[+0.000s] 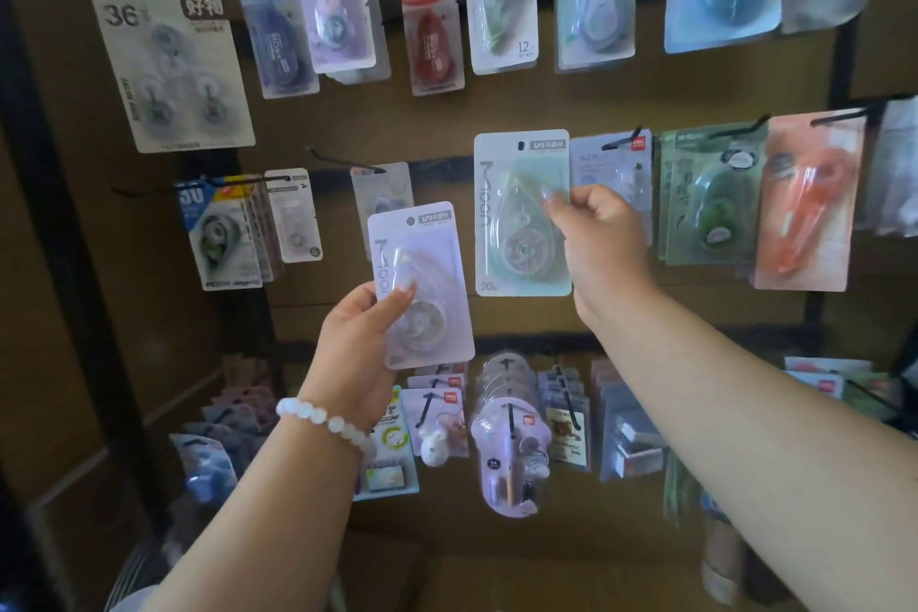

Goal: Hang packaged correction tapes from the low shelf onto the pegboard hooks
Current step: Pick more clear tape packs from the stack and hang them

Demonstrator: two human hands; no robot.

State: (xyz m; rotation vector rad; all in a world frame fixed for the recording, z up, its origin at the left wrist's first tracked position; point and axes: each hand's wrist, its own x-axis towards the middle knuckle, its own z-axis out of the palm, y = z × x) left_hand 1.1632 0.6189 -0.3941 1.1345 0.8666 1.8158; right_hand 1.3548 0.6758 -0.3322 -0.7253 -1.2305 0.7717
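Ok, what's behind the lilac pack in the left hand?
Behind the lilac pack, held by the left hand, a hung pack's top shows on its hook. Its lower part is covered.

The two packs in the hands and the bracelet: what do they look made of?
The pale green correction tape pack in the right hand and the lilac correction tape pack in the left hand look like matte printed card backs under clear glossy plastic blisters, since the tape wheels show through. The white beaded bracelet looks like polished stone or glass; which, I cannot tell.
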